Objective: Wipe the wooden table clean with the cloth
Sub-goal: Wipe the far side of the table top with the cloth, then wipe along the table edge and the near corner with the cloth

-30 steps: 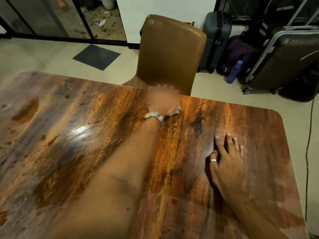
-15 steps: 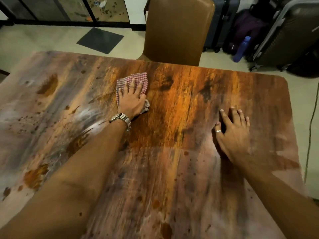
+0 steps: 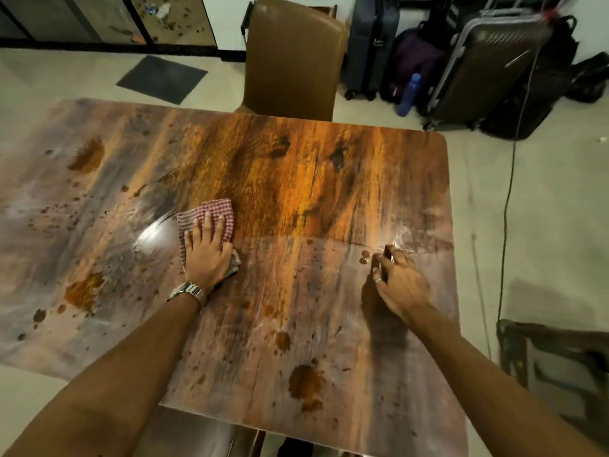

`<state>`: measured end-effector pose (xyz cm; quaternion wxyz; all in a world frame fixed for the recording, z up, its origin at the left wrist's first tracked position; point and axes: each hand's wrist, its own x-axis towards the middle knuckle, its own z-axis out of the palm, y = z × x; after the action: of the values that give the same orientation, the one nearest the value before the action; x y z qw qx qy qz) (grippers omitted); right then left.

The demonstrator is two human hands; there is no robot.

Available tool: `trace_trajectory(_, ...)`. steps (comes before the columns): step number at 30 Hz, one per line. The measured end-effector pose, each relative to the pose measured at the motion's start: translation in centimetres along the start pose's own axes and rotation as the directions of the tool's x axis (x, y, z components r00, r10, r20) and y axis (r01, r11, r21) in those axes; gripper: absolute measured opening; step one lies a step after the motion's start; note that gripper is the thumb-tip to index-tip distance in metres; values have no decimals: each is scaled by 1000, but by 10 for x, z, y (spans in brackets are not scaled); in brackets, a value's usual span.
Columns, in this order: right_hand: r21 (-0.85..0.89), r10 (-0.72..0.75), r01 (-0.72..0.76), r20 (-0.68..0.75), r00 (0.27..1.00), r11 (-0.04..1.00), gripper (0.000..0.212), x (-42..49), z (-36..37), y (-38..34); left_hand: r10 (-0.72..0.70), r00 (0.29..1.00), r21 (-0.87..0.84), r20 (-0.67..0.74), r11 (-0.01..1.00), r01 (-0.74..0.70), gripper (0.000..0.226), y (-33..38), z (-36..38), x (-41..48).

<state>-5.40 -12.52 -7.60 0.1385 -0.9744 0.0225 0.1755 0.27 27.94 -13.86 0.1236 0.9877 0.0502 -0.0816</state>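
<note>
The wooden table (image 3: 296,179) fills the view, glossy orange-brown at the far middle and dull with brown spots and smears at the left and near side. My left hand (image 3: 207,252), with a metal watch on the wrist, presses flat on a red-and-white checked cloth (image 3: 214,214) near the table's middle. The cloth sticks out beyond my fingertips and under the heel of my palm. My right hand (image 3: 397,282), wearing a ring, rests on the table's right part with fingers curled and fingertips touching the wood, holding nothing.
A brown chair (image 3: 291,57) stands pushed to the table's far edge. Suitcases (image 3: 484,61), bags and a blue bottle (image 3: 408,94) line the wall at the back right. A cable (image 3: 509,192) runs along the floor right of the table. A dark frame (image 3: 553,364) sits at right.
My left hand has dragged the cloth from the far edge back toward me, to the table's middle. My right hand's fingers have curled from flat. The view has pulled back.
</note>
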Motion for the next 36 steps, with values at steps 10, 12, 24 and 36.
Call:
trace_trajectory(10,224,172,-124,-209,963,967,52,-46,-18,84,210,978,48,-14,977,-209,81,242,56,-1)
trace_trajectory(12,251,183,-117,-259,948,961,51,-49,-21,98,272,962,9,11,962,-272,75,303,71,-6)
trace_trajectory(24,328,258,-143,-341,904,934,49,-43,-12,129,473,873,73,122,873,-483,63,460,104,-5)
trace_trajectory(36,273,246,-167,-288,926,947,50,-32,-11,87,568,796,267,210,749,-606,98,406,117,-127)
